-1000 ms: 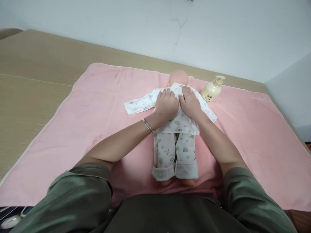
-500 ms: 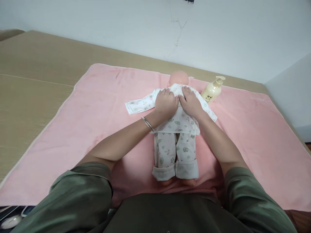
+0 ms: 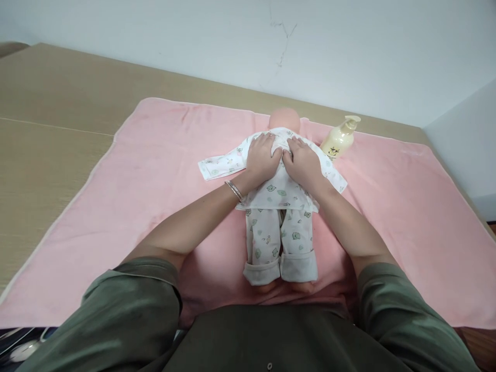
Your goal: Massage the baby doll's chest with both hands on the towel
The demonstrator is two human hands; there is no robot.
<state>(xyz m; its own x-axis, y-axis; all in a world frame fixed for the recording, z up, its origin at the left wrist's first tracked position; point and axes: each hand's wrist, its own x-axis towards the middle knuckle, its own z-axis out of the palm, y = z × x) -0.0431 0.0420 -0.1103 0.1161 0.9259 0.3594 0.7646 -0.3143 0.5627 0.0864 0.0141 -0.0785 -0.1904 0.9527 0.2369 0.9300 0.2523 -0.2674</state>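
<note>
A baby doll lies on a pink blanket, its head toward the wall and its feet toward me. It wears a white printed top and matching trousers with turned-up cuffs. My left hand rests flat on the left side of the doll's upper back or chest, fingers extended; I cannot tell which side of the body faces up. On the right side lies my right hand, likewise flat with fingers apart. Both thumbs come close together at the middle. The top's sleeves spread outward to either side.
A cream pump bottle stands on the blanket right of the doll's shoulder. Beneath the blanket is a wooden-toned table that meets a white wall. Partly seen items, including a pale rounded one, lie at the lower left.
Both hands have flattened and their fingers have spread slightly on the doll's top. The view has shifted a little; the doll and bottle stay in place.
</note>
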